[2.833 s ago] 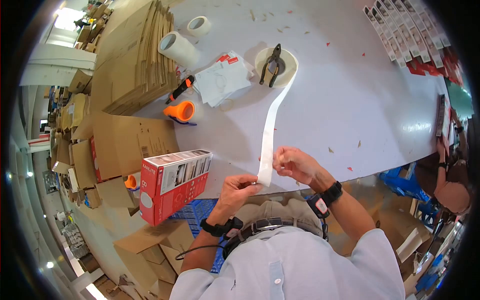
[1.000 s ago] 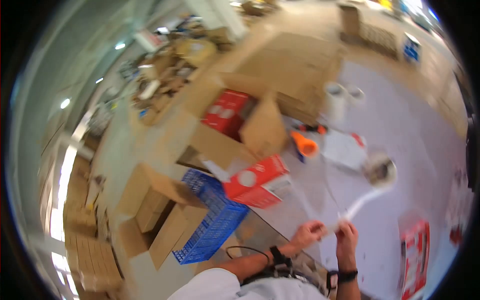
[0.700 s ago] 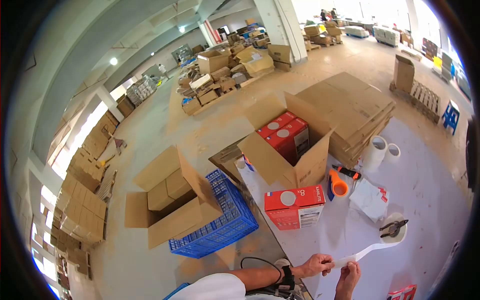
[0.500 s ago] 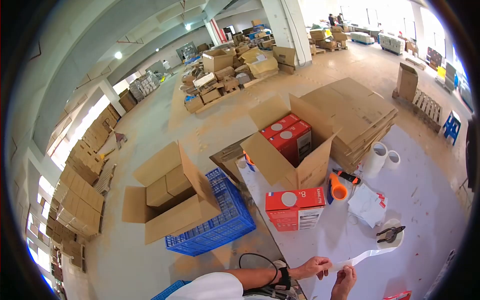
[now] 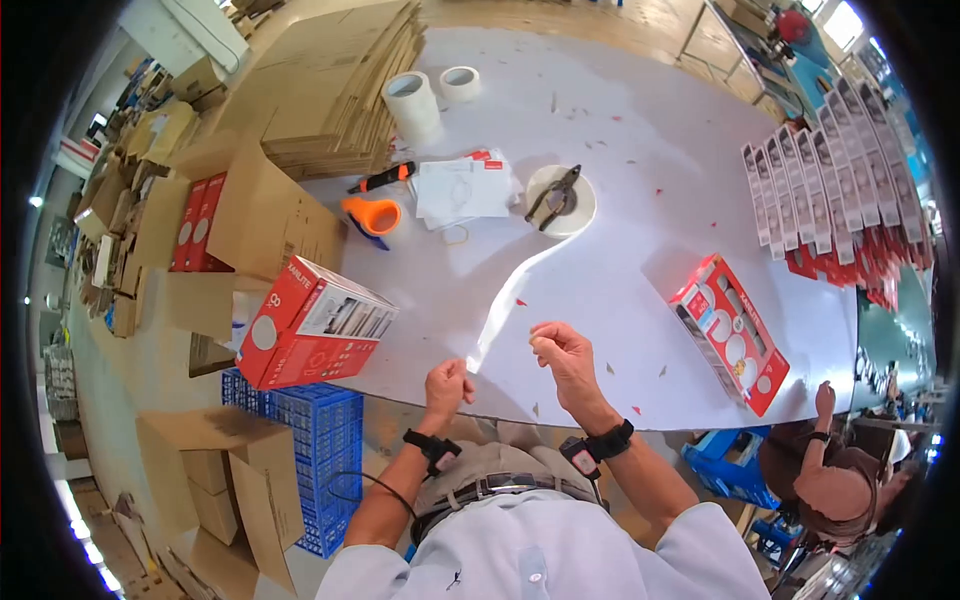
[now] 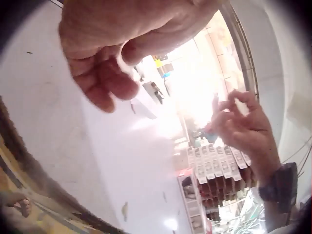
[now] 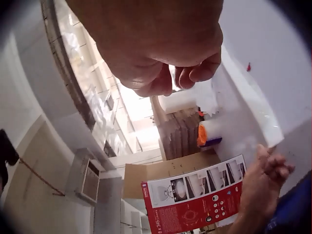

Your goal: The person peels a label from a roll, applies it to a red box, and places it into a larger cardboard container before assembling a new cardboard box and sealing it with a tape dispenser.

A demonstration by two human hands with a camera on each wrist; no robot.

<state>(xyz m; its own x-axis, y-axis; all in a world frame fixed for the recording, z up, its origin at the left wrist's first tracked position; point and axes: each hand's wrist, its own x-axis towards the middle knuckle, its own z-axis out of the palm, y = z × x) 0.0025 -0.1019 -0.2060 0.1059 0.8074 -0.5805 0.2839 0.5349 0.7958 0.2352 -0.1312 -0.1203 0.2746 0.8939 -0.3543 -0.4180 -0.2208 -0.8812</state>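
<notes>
In the head view, my left hand (image 5: pixel 448 390) has loosely curled fingers just beside the free end of a white strip (image 5: pixel 503 300). The strip runs across the table from a white roll (image 5: pixel 584 205), with dark pliers (image 5: pixel 555 200) lying on top. A gap shows between thumb and fingers in the left wrist view. My right hand (image 5: pixel 570 365) is raised to the right of the strip, apart from it. Its thumb and forefinger meet in a ring; I cannot tell whether something thin is between them. Left of my hands stands a red-and-white Xanlite box (image 5: pixel 312 325).
A red box with round windows (image 5: pixel 735 335) lies at right, before rows of packaged boxes (image 5: pixel 820 180). Papers (image 5: pixel 462 190), an orange tape dispenser (image 5: pixel 372 214), a cutter (image 5: pixel 385 177) and white rolls (image 5: pixel 410 105) lie further back. An open carton (image 5: pixel 285 215) stands at left.
The view has swung from the room at left back to the table. Earlier both hands were together on the strip; now they are apart and the strip's end lies beside the left fingertips.
</notes>
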